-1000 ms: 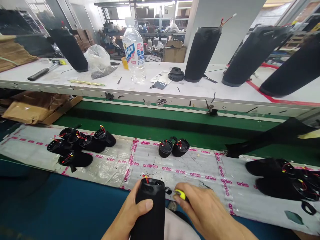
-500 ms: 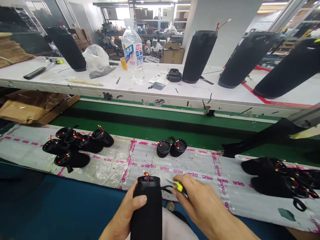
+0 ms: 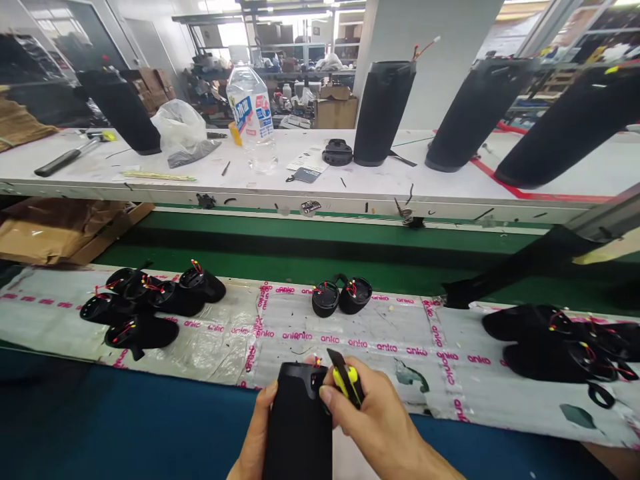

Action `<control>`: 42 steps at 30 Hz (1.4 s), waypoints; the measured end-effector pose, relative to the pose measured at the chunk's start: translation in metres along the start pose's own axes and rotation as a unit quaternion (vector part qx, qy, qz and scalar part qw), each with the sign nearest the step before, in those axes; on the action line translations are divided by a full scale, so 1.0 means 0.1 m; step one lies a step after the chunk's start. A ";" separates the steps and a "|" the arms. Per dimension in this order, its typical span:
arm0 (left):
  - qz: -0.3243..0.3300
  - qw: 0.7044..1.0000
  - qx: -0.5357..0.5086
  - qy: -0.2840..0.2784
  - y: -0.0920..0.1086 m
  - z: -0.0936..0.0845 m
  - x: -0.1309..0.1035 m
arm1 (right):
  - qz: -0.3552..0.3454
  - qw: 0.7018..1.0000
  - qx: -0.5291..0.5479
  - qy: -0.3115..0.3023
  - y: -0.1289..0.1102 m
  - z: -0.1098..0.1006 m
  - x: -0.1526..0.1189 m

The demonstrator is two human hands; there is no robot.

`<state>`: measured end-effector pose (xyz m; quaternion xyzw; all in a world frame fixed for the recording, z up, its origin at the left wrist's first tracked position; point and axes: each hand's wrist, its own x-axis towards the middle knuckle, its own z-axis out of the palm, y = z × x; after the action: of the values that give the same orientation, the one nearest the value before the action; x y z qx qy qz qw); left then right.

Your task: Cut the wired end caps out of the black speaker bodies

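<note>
My left hand [image 3: 259, 427] is wrapped round the left side of a black fabric-covered speaker body [image 3: 301, 423]. It stands nearly upright at the bottom middle, with a small red-and-white wire end [image 3: 318, 362] showing at its top rim. A yellow-and-black utility knife [image 3: 347, 383] is in my right hand [image 3: 373, 417], its dark blade pointing up and left. The right thumb and fingertips are at the upper right edge of the speaker body, beside a dark opening there. What lies under those fingertips is hidden.
Two short black housings with wires [image 3: 325, 299] stand on the wrapped ledge [image 3: 300, 327]. More black housings lie at left [image 3: 143, 331] and right [image 3: 545, 360]. Above, a white shelf [image 3: 200, 177] holds a water bottle [image 3: 250, 120], a hammer [image 3: 67, 159] and tall speaker bodies [image 3: 385, 113].
The speaker body has turned, so its side opening now faces my right hand. My right hand has moved left against its upper edge, and the knife blade now points up.
</note>
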<state>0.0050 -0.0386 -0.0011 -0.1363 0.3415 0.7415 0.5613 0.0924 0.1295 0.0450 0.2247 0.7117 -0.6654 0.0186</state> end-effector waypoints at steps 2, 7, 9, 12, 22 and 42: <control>0.050 0.996 0.064 0.046 -0.01 0.00 0.04 | 0.030 0.999 0.044 -0.009 -0.07 -0.03 0.03; 0.129 0.960 0.241 0.058 -0.02 0.02 -0.01 | 0.064 0.993 0.096 -0.031 -0.13 -0.05 0.16; 0.119 0.950 0.288 0.015 0.02 0.09 -0.05 | 0.065 0.988 0.129 -0.049 -0.11 -0.05 0.21; 0.093 0.955 0.281 -0.006 0.09 0.23 -0.10 | 0.059 0.986 0.154 -0.038 -0.06 -0.09 0.20; 0.075 0.952 0.285 0.078 0.11 0.22 -0.15 | -0.213 0.874 -0.430 -0.079 0.18 -0.18 -0.21; 0.172 0.871 0.438 0.140 0.04 0.20 -0.18 | -0.253 0.724 -0.637 -0.079 0.07 -0.23 -0.08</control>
<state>0.0110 -0.0393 0.0259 0.0822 0.7240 0.5743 0.3731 0.1085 0.1491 0.0441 -0.0820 0.9943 -0.0512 0.0439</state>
